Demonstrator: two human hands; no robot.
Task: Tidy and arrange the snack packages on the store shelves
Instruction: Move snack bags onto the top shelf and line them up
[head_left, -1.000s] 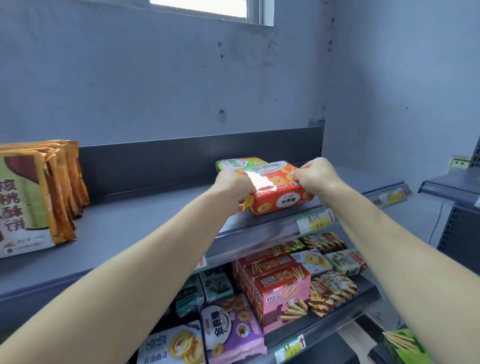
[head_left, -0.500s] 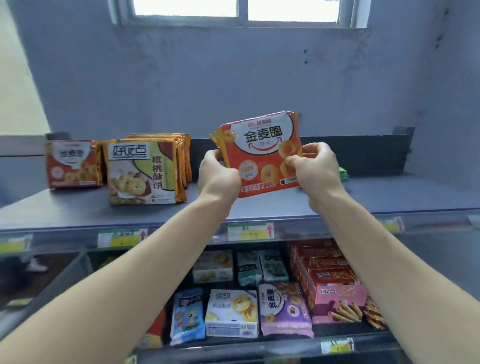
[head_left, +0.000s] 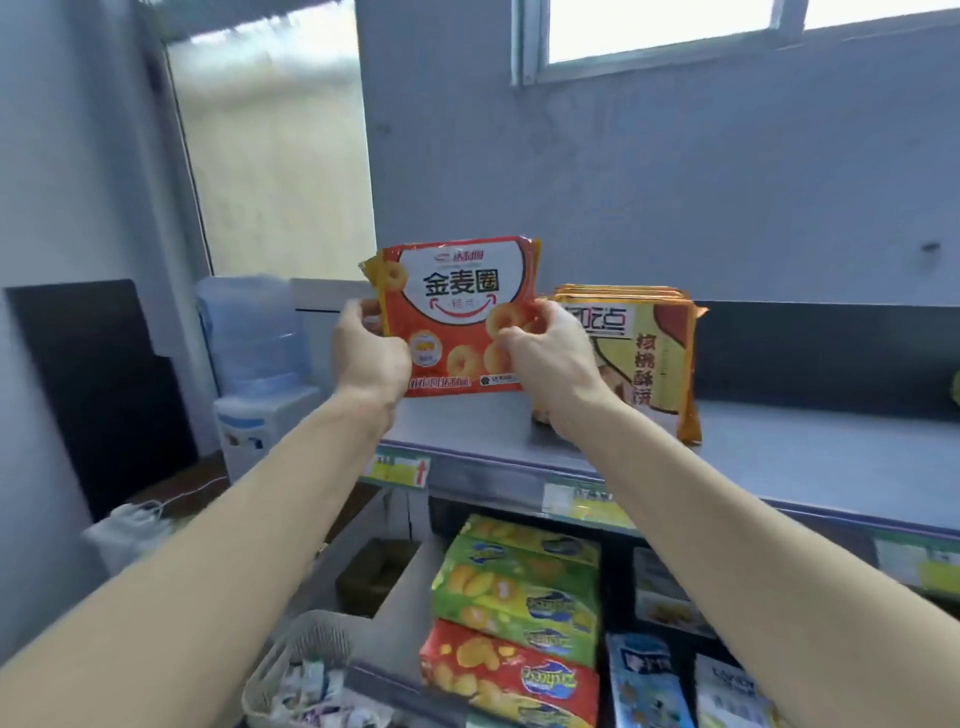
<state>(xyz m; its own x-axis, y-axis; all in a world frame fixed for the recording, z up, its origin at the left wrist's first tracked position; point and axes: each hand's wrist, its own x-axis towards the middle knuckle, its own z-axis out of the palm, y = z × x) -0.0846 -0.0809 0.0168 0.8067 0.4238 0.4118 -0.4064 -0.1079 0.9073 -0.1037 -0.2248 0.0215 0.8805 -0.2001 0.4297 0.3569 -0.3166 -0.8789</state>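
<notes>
I'm holding the red snack pkg (head_left: 457, 317) upright w/ both hands, left hand (head_left: 370, 358) & right hand (head_left: 545, 358) pinching its sides, over the top shelf (head_left: 779, 457), just left of the yellow pkgs (head_left: 644, 358).

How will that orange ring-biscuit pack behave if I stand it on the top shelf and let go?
Probably fairly stiff: the orange ring-biscuit pack stands flat and upright though the left hand and right hand pinch only its sides. Likely light, held by so little. Thin and tall, it may tip unless leaned against the yellow walnut-cookie packs.
</notes>
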